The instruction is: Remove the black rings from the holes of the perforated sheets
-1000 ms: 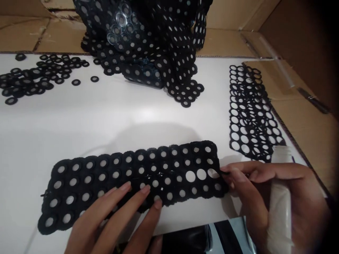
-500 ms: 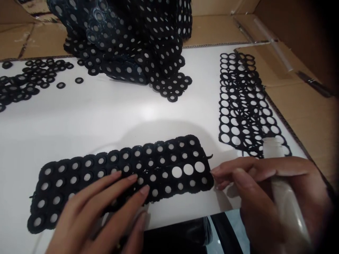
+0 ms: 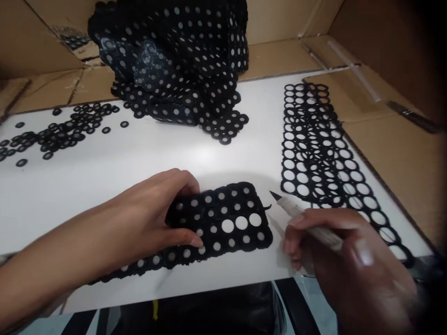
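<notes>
A black rubber sheet of joined rings with small grey centres lies on the white table. Three larger white holes show near its right end. My left hand straddles the sheet, thumb on the near side and fingers curled over the far edge, closed on it; my wrist and forearm hide much of its left part. In my right hand is a craft knife with a pale handle, gripped like a pen. Its dark blade points up and left, just right of the sheet and apart from it.
A large heap of dotted black sheets stands at the back. Loose black rings lie scattered at the left. Cut-out black ring netting lies at the right, beside cardboard holding a dark slim tool.
My left hand has gone from lying flat with fingers spread to gripping across the sheet. The knife has swung from pointing upward to pointing left, its blade now showing near the sheet.
</notes>
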### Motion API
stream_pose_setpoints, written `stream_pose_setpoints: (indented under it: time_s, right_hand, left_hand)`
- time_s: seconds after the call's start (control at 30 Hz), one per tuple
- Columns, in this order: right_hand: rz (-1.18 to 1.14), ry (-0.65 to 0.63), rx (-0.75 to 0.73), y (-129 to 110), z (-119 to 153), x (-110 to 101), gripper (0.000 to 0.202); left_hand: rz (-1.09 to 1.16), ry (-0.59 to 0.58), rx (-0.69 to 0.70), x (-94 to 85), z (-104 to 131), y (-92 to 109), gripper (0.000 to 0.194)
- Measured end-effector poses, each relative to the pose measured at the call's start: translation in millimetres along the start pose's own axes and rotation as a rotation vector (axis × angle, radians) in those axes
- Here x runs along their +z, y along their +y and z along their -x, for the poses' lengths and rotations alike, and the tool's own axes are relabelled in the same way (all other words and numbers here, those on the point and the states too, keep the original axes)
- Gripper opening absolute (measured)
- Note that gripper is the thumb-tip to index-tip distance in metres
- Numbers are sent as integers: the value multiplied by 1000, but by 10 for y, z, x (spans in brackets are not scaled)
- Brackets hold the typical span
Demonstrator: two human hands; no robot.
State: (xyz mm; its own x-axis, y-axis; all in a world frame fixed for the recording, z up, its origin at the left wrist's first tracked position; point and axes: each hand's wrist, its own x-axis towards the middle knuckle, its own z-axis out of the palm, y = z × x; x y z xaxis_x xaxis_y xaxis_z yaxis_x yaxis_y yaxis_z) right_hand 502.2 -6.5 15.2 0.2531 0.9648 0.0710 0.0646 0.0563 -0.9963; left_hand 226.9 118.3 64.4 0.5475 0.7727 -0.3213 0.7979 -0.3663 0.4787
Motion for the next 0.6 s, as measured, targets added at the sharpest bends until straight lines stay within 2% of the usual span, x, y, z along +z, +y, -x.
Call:
stream_pose_setpoints:
  time_s: [0.07,0.13,0.23,0.33,0.47,0.6]
  right_hand:
    - [-54,-20,7,-4,-5,-27,27]
    - [-69,-21,6,1,-1,-55,25]
    - [-41,-14,20,9,17,-88,23]
    - [-36,-32,9,-1,33,-99,23]
    - [-132,-74,-67,-45,45,-60,31]
    - [-224,-56,2,-110,68,17,44]
  left_hand:
    - [-21,-70,-53,-34,-44,23,64]
    - [-61,-98,-48,-45,-43,20,58]
    - [-83,-66,46,-30,14,-27,49]
    - [-49,-35,86,-9,67,-76,54]
    - [-5,-143,66,-29,67,-48,47]
    - [52,-237,101,-76,40,-9,35]
